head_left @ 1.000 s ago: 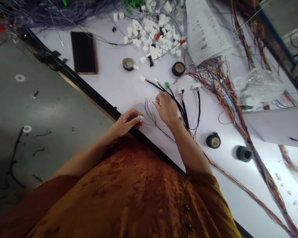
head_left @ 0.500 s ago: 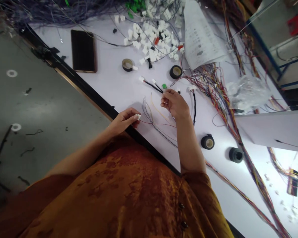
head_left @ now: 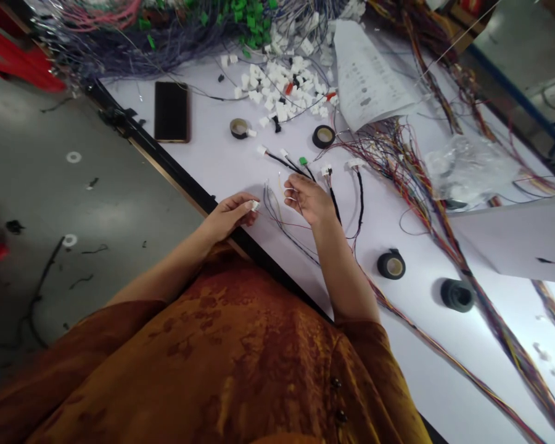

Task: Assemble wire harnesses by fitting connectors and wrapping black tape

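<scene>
Head view, looking down past my rust-orange shirt at the white counter. My left hand lies near the counter's black edge, its fingers closed narrow on a small white connector. Pinched at the fingertips like this, the connector stands out past my hand, where I can see it well. My right hand is just to the right, above a spread of thin wires. Its fingers are drawn together in a narrow pinch, but I cannot tell whether a wire sits between them.

Black wire leads fan out above my hands toward the upper centre of the frame, most ending in white connectors, and a green connector sits among them. I'd judge they are spread apart so that each end can be picked out without tangling.

Beyond them, at upper centre, lies a heap of white connectors, with a phone to its left and a printed sheet to its right. A roll of black tape sits just below the heap. The nearest thing in the way is the big bundle of coloured wires on the right, whose strands reach toward the rightmost lead. A clear plastic bag lies beyond it.
</scene>
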Demonstrator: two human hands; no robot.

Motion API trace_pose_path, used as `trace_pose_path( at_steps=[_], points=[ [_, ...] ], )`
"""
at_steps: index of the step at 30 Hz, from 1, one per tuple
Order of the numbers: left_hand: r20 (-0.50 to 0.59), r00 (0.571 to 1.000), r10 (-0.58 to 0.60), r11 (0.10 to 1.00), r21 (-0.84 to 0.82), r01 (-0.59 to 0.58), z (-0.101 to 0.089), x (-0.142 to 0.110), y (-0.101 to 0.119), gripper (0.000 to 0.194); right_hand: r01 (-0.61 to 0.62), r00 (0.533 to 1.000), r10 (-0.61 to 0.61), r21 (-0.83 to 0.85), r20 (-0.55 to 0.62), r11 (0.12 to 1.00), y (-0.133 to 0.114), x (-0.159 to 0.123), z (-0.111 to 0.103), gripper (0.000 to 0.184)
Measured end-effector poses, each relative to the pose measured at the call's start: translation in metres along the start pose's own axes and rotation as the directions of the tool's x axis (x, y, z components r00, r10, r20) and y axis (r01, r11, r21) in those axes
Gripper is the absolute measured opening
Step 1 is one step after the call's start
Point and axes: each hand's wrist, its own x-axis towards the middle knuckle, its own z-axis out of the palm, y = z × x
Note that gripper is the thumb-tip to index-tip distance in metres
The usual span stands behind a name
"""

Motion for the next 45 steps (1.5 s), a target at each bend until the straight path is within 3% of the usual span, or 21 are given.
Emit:
trace_pose_path(
  at_steps=[3, 6, 9, 16, 25, 30, 34, 37, 41, 45],
  points=[
    [-0.014, 1.0, 0.018, 0.999, -0.034, -0.019, -0.002, 0.006, 0.004, 0.025, 0.077, 0.995, -0.076, -0.026, 0.06, 0.997, 0.011, -0.008, 0.012, 0.018],
    [0.018, 1.0, 0.016, 0.995, -0.095, -0.015, -0.005, 0.009, 0.008, 0.032, 0.242, 0.968, -0.218, -0.235, 0.126, 0.941, 0.023, -0.016, 0.028, 0.015],
    [0.055, 0.998, 0.005, 0.987, -0.163, 0.004, -0.007, 0.012, 0.009, 0.038, 0.323, 0.946, -0.296, -0.392, 0.13, 0.861, 0.03, -0.024, 0.039, 0.016],
    [0.087, 0.995, -0.047, 0.978, -0.199, 0.063, -0.013, 0.016, 0.006, 0.035, 0.297, 0.953, -0.286, -0.467, 0.096, 0.833, 0.033, -0.029, 0.045, 0.017],
    [0.129, 0.991, -0.019, 0.985, -0.165, 0.04, -0.015, 0.018, 0.004, 0.033, 0.241, 0.968, -0.244, -0.478, 0.058, 0.845, 0.036, -0.033, 0.044, 0.019],
    [0.126, 0.991, 0.034, 0.999, 0.0, -0.035, -0.014, 0.014, 0.006, 0.032, 0.188, 0.98, -0.193, -0.458, 0.036, 0.869, 0.043, -0.035, 0.043, 0.018],
    [0.187, 0.98, 0.067, 0.979, 0.175, -0.1, -0.013, 0.009, 0.009, 0.03, 0.181, 0.982, -0.186, -0.439, 0.032, 0.88, 0.054, -0.036, 0.044, 0.018],
    [0.205, 0.976, 0.079, 0.966, 0.228, -0.126, -0.013, 0.006, 0.008, 0.027, 0.22, 0.974, -0.222, -0.428, 0.047, 0.877, 0.059, -0.039, 0.045, 0.016],
    [0.15, 0.983, 0.104, 0.96, 0.245, -0.139, -0.012, 0.004, 0.005, 0.023, 0.239, 0.968, -0.246, -0.419, 0.038, 0.876, 0.063, -0.043, 0.043, 0.018],
    [0.201, 0.975, 0.091, 0.94, 0.307, -0.151, -0.011, 0.004, 0.004, 0.021, 0.242, 0.968, -0.245, -0.412, 0.047, 0.878, 0.069, -0.044, 0.043, 0.019]
  ],
)
